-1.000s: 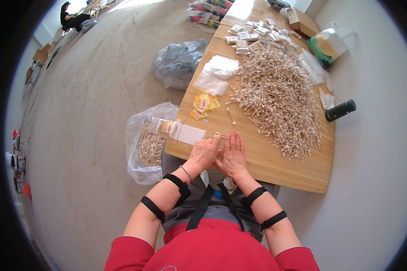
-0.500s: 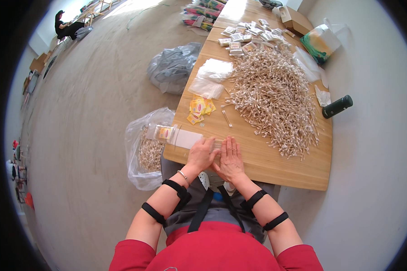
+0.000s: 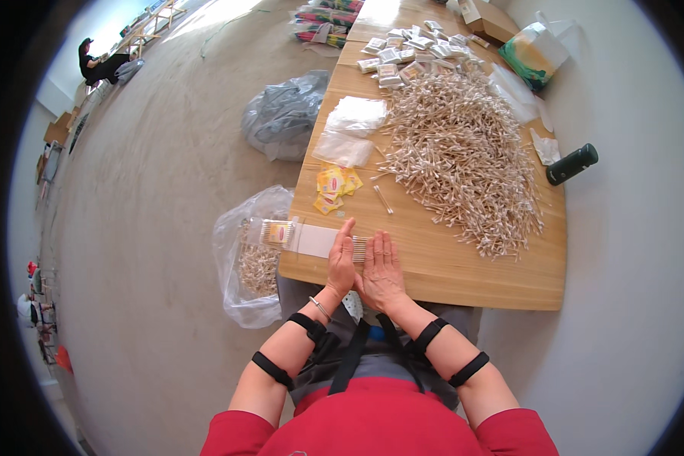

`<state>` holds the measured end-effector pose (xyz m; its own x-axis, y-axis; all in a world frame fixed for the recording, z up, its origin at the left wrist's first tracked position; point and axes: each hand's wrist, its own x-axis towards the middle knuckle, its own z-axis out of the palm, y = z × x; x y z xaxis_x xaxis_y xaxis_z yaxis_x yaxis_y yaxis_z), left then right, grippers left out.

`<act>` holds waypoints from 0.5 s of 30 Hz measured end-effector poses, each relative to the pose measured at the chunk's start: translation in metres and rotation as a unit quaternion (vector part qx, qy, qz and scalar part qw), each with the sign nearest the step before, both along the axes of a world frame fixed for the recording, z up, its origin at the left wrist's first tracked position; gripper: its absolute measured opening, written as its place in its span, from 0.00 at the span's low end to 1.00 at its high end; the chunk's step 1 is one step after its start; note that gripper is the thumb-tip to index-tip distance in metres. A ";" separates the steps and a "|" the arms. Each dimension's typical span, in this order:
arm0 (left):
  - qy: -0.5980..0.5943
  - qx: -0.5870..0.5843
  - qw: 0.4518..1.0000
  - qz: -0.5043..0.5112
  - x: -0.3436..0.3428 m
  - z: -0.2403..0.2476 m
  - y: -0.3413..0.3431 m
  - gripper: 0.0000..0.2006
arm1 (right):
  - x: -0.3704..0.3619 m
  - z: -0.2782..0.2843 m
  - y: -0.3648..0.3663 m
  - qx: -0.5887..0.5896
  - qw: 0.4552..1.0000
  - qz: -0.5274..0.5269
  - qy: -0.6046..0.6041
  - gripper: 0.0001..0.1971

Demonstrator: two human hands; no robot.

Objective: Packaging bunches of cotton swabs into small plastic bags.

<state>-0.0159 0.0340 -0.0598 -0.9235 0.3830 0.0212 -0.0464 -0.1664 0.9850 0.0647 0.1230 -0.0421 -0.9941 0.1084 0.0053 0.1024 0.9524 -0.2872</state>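
Observation:
A short row of cotton swabs [image 3: 359,248] lies side by side on the table near its front edge, between my hands. My left hand [image 3: 341,260] stands on its edge at the row's left side, fingers stretched out. Flat on the table, my right hand [image 3: 383,267] borders the row on the right with straight fingers. The heels of both hands come close together below the swabs. Left of my left hand lies a white card strip [image 3: 317,241]. Beyond it, at the table's left edge, is a clear pack of swabs [image 3: 278,232] with a yellow label.
A large heap of loose swabs [image 3: 463,152] covers the table's middle, with filled packs [image 3: 410,53] behind. Yellow cards [image 3: 333,181] and clear bags [image 3: 349,129] lie left. A dark bottle [image 3: 572,164] stands right. A plastic bag of swabs [image 3: 257,266] hangs beside the left edge.
My left hand has turned from lying palm-down over the swabs to standing on its edge, fingers pointing away, so more of the row shows. My right hand stays flat beside it.

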 end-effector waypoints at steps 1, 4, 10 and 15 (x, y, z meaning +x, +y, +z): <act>-0.017 0.018 1.000 0.003 0.000 0.001 -0.002 0.25 | -0.001 0.000 -0.002 -0.009 1.000 -0.005 -0.005 0.46; -0.041 0.031 0.999 0.000 -0.005 0.004 -0.008 0.25 | -0.005 -0.002 -0.010 -0.019 1.000 -0.013 -0.007 0.44; -0.010 -0.048 0.999 -0.010 -0.028 0.014 -0.025 0.25 | -0.035 -0.004 -0.033 -0.017 0.999 -0.045 -0.012 0.42; 0.003 -0.070 0.997 -0.019 -0.045 0.017 -0.047 0.24 | -0.058 -0.008 -0.054 0.007 0.998 -0.058 -0.013 0.41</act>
<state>-0.0610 -0.0134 -0.0431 -0.9081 0.4177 -0.0288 -0.0433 -0.0254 0.9987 0.0070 0.0687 -0.0504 -0.9747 0.2227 -0.0188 0.2194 0.9378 -0.2689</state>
